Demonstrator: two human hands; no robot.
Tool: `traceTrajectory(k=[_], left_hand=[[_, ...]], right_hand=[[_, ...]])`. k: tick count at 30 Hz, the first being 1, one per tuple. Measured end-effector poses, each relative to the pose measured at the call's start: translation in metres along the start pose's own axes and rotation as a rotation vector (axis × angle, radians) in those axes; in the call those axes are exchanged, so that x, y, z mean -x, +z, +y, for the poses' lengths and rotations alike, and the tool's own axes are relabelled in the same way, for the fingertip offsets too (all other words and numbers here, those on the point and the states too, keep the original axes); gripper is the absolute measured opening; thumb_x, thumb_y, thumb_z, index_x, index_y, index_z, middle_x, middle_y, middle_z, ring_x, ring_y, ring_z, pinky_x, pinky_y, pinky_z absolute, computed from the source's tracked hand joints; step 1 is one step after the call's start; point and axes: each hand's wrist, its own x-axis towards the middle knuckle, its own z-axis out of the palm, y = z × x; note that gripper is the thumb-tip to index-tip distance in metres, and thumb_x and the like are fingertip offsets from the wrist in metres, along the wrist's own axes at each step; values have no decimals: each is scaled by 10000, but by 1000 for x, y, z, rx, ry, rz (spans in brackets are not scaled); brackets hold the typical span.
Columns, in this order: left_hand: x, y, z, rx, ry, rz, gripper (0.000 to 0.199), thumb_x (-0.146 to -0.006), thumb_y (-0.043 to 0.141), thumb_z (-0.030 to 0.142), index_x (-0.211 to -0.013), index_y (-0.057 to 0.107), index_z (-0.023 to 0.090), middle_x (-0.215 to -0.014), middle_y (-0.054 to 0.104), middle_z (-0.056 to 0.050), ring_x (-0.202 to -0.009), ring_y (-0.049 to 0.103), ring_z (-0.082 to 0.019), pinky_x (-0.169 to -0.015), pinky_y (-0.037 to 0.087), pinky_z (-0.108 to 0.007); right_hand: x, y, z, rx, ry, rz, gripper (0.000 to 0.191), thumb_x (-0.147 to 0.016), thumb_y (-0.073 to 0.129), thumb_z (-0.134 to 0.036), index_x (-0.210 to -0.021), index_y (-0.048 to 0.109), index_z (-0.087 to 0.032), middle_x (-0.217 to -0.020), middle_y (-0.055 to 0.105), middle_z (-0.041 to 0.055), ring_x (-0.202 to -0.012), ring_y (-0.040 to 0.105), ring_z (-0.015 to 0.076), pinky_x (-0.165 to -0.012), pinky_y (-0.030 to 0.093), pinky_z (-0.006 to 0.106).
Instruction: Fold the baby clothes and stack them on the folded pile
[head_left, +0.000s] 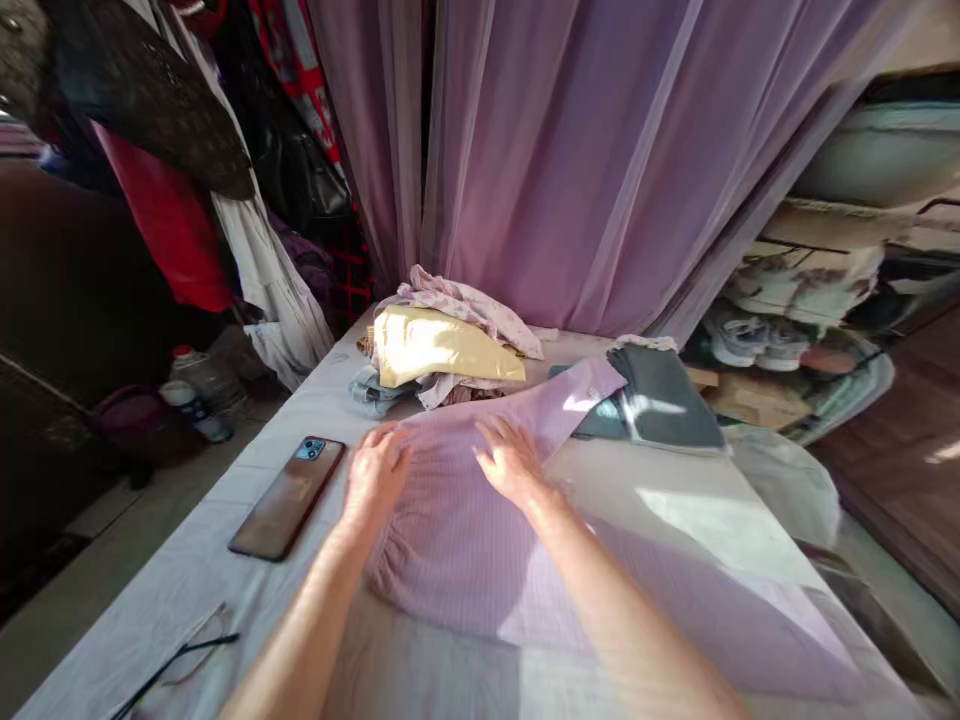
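A lilac ribbed garment (457, 540) lies spread on the white-covered table (202, 560), with one narrow part running up and right. My left hand (377, 472) rests on its gathered left side, and my right hand (510, 460) lies flat near its upper middle. Neither hand grips the cloth. Left of my left hand lies a smartphone (287, 498), face down. Beyond both hands stands a pile of folded clothes (442, 345), topped by a pale yellow cloth (442, 345). A dark grey folded item (664, 398) lies to the right of the pile.
Eyeglasses (180, 665) lie at the table's near left corner. Plastic bottles (196, 395) stand on the floor beyond the left table edge. A purple curtain (570, 150) hangs behind the table, with hanging clothes (172, 210) at left and shoes (757, 335) on shelves at right.
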Motion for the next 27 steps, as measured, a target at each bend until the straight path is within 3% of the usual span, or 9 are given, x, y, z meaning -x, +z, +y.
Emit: traceTrajectory(k=[4, 8, 10, 15, 19, 24, 27], left_hand=[[-2, 1, -21, -57, -150, -76, 430, -878, 523, 296, -1274, 593, 142, -1264, 664, -141, -1205, 575, -285, -1036, 427, -425], [-3, 2, -17, -43, -200, -179, 485, -880, 545, 327, -1334, 550, 159, -1288, 654, -138, -1258, 539, -317, -1050, 391, -498], [-5, 2, -12, 8, -220, -186, 479, -861, 569, 317, -1317, 567, 170, -1237, 681, -125, -1194, 583, -304, -1029, 409, -472], [-9, 0, -9, 301, -364, -79, 329, -846, 560, 330, -1132, 647, 193, -951, 733, -40, -846, 669, -194, -797, 507, -291], [-11, 1, -13, 294, -457, 33, 262, -844, 538, 307, -1048, 658, 195, -968, 714, -47, -811, 652, -186, -806, 504, -295], [-8, 3, -20, 269, -403, 1, 448, -821, 591, 320, -1253, 583, 201, -1151, 676, -78, -828, 656, -190, -874, 509, -337], [-3, 4, -24, 296, -316, 13, 468, -823, 594, 324, -1274, 573, 200, -1245, 636, -98, -923, 655, -204, -918, 504, -348]], right_hand=[[28, 20, -30, -130, -172, 10, 305, -929, 549, -233, -1199, 689, -203, -1282, 650, 92, -1185, 573, 226, -1056, 429, 391], [43, 33, -42, -112, -255, -30, 275, -914, 587, -257, -1157, 715, -232, -1310, 636, 77, -1234, 532, 241, -1080, 404, 409], [45, 35, -44, -73, -271, -61, 310, -927, 576, -284, -1214, 688, -250, -1358, 604, 78, -1277, 496, 250, -1096, 379, 438], [46, 30, -45, -4, -331, -143, 450, -966, 506, -396, -1400, 536, -283, -1544, 406, 75, -1415, 337, 266, -1148, 283, 503], [45, 26, -48, -16, -358, -242, 464, -1002, 407, -430, -1452, 455, -329, -1547, 409, 21, -1440, 306, 225, -1181, 218, 511], [42, 24, -51, 33, -308, -285, 517, -996, 380, -493, -1472, 436, -298, -1592, 319, 69, -1468, 258, 256, -1176, 223, 533], [49, 20, -49, 22, -312, -259, 509, -998, 385, -473, -1459, 463, -270, -1586, 326, 84, -1460, 277, 265, -1177, 223, 544]])
